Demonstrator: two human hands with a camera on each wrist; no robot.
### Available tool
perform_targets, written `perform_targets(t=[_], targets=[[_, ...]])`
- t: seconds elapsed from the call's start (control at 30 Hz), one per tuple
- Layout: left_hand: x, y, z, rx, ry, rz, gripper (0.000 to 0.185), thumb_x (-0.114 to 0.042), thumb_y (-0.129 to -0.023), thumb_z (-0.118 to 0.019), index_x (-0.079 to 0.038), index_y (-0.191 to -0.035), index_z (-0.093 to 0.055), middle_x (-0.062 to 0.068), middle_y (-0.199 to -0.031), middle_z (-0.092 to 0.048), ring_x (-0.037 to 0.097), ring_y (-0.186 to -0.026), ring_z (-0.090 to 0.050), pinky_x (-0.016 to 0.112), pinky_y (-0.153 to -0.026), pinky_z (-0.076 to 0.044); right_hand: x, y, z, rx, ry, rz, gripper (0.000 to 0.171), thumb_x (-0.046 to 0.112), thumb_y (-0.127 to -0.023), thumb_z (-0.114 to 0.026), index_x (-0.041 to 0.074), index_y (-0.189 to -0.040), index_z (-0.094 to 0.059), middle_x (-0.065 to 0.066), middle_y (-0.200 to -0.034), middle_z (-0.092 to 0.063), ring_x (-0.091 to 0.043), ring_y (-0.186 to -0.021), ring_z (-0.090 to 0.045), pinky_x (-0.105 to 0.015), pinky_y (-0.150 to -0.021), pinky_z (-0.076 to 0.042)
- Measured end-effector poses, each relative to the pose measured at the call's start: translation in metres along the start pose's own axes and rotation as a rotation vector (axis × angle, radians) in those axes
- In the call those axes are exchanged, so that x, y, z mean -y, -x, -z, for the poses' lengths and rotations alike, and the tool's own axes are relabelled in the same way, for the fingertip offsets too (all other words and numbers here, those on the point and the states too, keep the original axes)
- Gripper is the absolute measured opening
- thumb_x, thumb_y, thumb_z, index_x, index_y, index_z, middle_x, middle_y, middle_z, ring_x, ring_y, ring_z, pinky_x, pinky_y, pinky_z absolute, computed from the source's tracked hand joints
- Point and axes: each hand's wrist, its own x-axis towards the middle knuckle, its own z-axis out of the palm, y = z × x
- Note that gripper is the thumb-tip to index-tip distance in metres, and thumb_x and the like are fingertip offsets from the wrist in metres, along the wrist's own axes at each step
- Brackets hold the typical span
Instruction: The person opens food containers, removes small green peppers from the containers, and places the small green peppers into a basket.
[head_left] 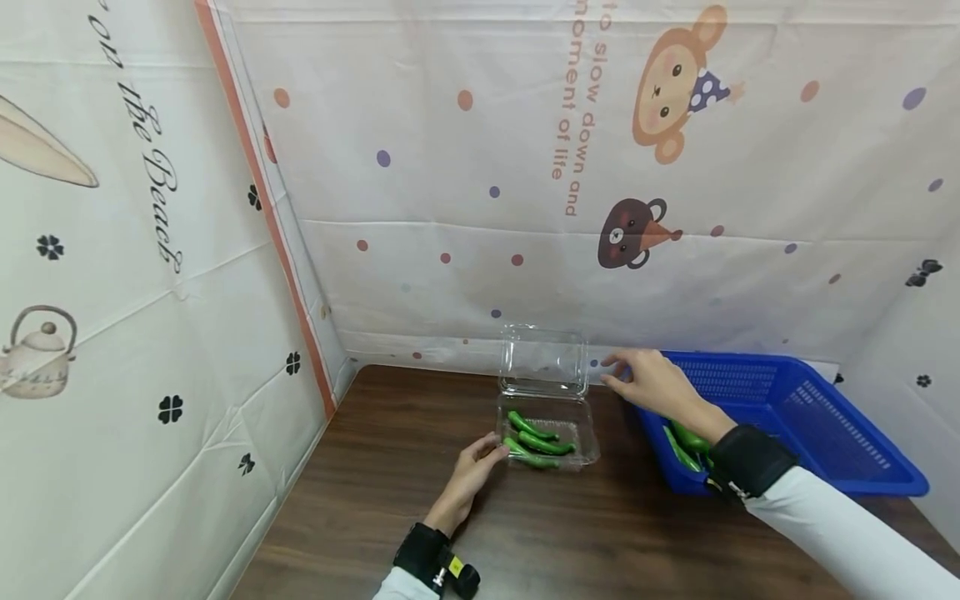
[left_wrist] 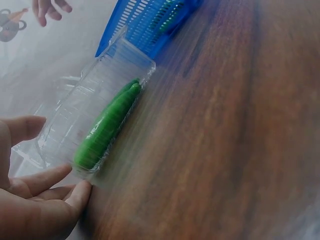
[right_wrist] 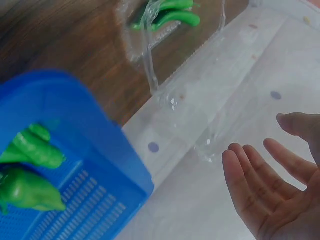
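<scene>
A clear plastic clamshell box (head_left: 581,433) stands on the brown table with its lid (head_left: 543,360) raised at the back. Green peppers (head_left: 538,441) lie inside it, also seen as green peppers (left_wrist: 107,126) through the box wall. My left hand (head_left: 474,472) rests with relaxed fingers (left_wrist: 75,194) touching the box's near left corner. My right hand (head_left: 651,379) hovers open just right of the raised lid, fingers (right_wrist: 250,185) spread and holding nothing. The lid (right_wrist: 185,75) stands apart from that palm.
A blue plastic basket (head_left: 795,417) sits right of the box, with more green peppers (head_left: 686,442) in its near left corner, peppers (right_wrist: 30,170) close under my right wrist. Patterned cloth walls (head_left: 450,208) close in the back and left.
</scene>
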Motion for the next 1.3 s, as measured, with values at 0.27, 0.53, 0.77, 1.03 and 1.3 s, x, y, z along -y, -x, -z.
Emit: perform_targets(t=[0.27, 0.53, 0.77, 1.03, 1.3], targets=[[0.002, 0.000, 0.000, 0.004, -0.006, 0.002, 0.060, -0.037, -0.102, -0.063, -0.002, -0.149, -0.050, 0.019, -0.164, -0.035, 0.043, -0.150, -0.034, 0.059, -0.120, -0.035, 0.012, -0.009, -0.021, 0.046, -0.050, 0.025, 0.020, 0.016, -0.096, -0.071, 0.005, -0.112, -0.074, -0.008, -0.086, -0.075, -0.009, -0.066, -0.065, -0.026, -0.054, -0.050], [0.000, 0.002, 0.006, -0.007, -0.004, 0.004, 0.064, -0.040, -0.101, -0.064, -0.002, -0.150, -0.049, 0.018, -0.165, -0.034, 0.043, -0.150, -0.034, 0.059, -0.120, -0.034, 0.024, -0.024, -0.059, 0.067, -0.084, 0.072, 0.021, 0.019, -0.094, -0.074, 0.005, -0.110, -0.075, -0.005, -0.084, -0.076, -0.011, -0.071, -0.069, -0.028, -0.058, -0.055], [0.000, 0.002, 0.001, 0.001, 0.006, 0.002, 0.064, -0.041, -0.100, -0.065, -0.001, -0.148, -0.050, 0.018, -0.165, -0.035, 0.043, -0.150, -0.033, 0.059, -0.120, -0.035, 0.028, -0.023, -0.086, 0.119, -0.163, 0.040, 0.026, 0.019, -0.095, -0.073, 0.001, -0.113, -0.073, -0.004, -0.082, -0.074, -0.006, -0.065, -0.062, -0.024, -0.054, -0.050], [-0.003, -0.001, -0.002, -0.004, 0.019, 0.006, 0.061, -0.037, -0.101, -0.065, 0.000, -0.147, -0.052, 0.019, -0.164, -0.037, 0.043, -0.151, -0.033, 0.058, -0.121, -0.036, 0.031, -0.016, -0.119, 0.091, -0.232, 0.087, 0.024, 0.011, -0.091, -0.075, -0.003, -0.111, -0.073, -0.013, -0.096, -0.076, -0.022, -0.082, -0.071, -0.034, -0.069, -0.061], [0.000, 0.002, 0.001, 0.022, 0.014, 0.002, 0.062, -0.040, -0.102, -0.063, -0.002, -0.150, -0.049, 0.019, -0.165, -0.033, 0.043, -0.152, -0.030, 0.059, -0.121, -0.035, 0.028, -0.008, -0.157, 0.100, -0.265, 0.015, 0.028, 0.013, -0.091, -0.077, -0.001, -0.114, -0.072, -0.017, -0.106, -0.068, -0.035, -0.098, -0.065, -0.051, -0.085, -0.056]])
